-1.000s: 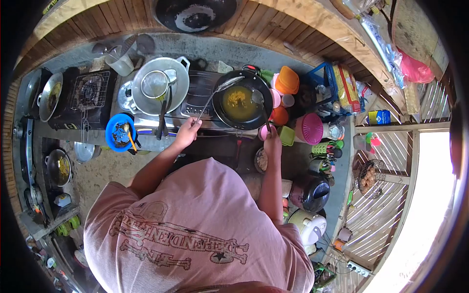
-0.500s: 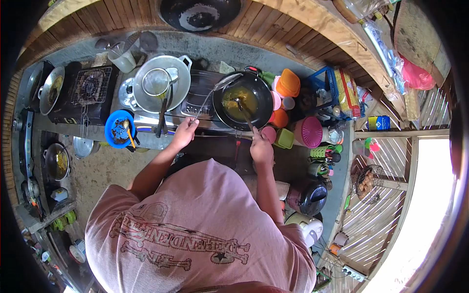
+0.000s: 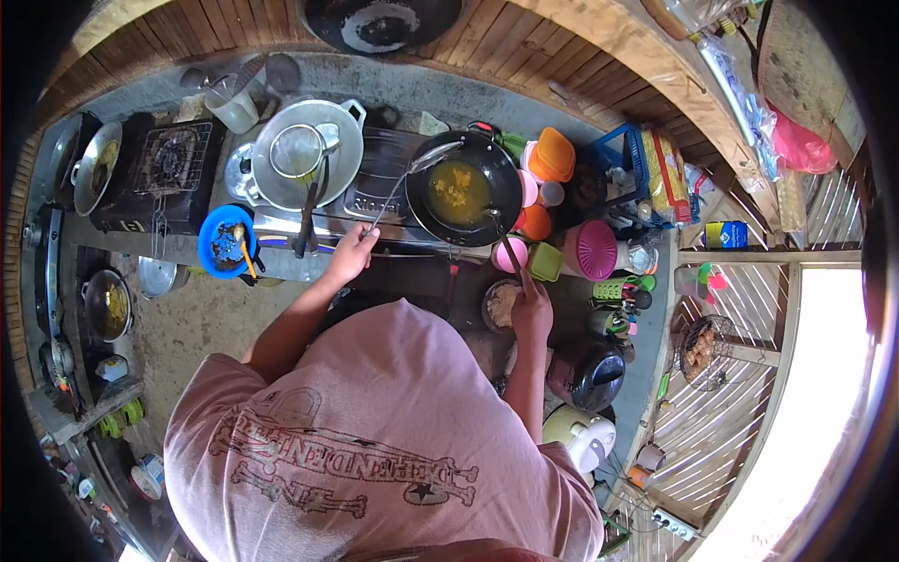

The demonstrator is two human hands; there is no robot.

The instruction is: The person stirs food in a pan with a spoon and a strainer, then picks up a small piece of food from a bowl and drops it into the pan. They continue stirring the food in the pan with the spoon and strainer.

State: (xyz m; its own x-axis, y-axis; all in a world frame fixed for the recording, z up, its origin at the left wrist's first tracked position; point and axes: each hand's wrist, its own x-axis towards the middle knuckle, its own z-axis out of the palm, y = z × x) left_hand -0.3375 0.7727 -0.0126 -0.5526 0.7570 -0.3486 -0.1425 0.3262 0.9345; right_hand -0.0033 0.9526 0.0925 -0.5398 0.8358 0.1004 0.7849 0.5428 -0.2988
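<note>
A black wok of yellow oil with frying pieces sits on the stove. My left hand grips the long handle of a metal skimmer whose head rests on the wok's left rim. My right hand holds a spoon by its handle, just right of a small bowl of batter below the counter's edge. The spoon points up toward the wok's near rim.
A silver pot with a strainer stands left of the wok, a blue bowl below it. A grill stove is far left. Coloured plastic containers and a pink lid crowd the right. A black kettle stands near my right elbow.
My right hand has drawn the spoon back out of the wok and down to the batter bowl. The left hand stays on the skimmer handle.
</note>
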